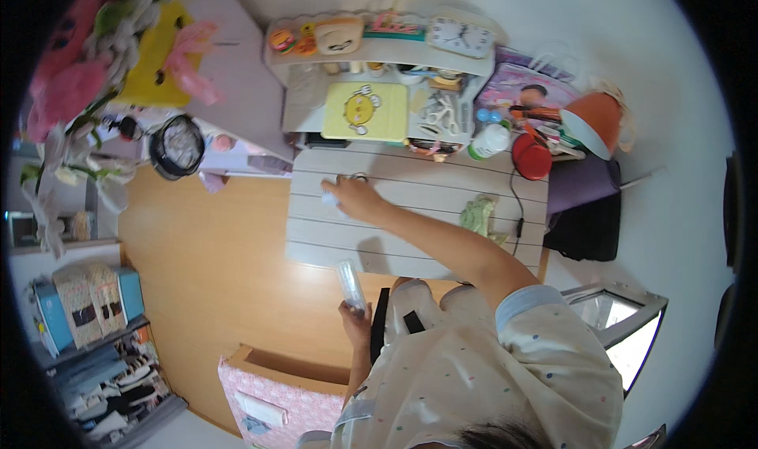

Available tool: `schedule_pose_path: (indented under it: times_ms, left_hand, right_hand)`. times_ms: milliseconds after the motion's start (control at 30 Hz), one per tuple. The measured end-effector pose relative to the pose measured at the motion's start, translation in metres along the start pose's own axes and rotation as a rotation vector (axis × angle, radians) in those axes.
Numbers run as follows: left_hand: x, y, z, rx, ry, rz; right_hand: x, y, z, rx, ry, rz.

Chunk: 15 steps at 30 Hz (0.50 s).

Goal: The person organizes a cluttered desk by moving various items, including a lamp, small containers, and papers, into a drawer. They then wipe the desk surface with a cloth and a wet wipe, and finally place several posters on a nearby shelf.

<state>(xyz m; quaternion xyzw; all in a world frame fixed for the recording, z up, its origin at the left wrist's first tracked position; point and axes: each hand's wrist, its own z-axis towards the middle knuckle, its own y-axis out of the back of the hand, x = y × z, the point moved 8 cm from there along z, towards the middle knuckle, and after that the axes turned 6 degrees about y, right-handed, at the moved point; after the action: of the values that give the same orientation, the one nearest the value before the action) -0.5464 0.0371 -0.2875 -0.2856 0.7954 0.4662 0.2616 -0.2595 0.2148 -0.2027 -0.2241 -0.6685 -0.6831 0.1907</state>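
My right hand reaches over the left part of the white slatted desk, its fingers on a small pale blue-white item that the hand partly hides. Just behind these fingers lies a small dark loop-shaped thing. Lower down, in front of the desk's left front edge, my left hand grips the near end of a long clear plastic case, whose contents cannot be made out. A crumpled light green cloth or wrapper rests on the desk's right part.
The desk's shelf holds a yellow box with a cartoon face and a white clock. A white bottle, a red round object and a black cable are at the right. A pink-covered bed stands lower left.
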Motion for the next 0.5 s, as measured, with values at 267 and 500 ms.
schedule_pose_path:
  times_ms: [267, 500]
  left_hand:
    - [-0.033, -0.008, 0.021, 0.048, -0.097, -0.072]
    - [-0.072, -0.019, 0.023, 0.096, -0.147, -0.052]
  right_hand:
    - [-0.022, 0.037, -0.156, 0.007, -0.049, 0.019]
    - [-0.130, 0.123, -0.234, -0.275, -0.360, -0.003]
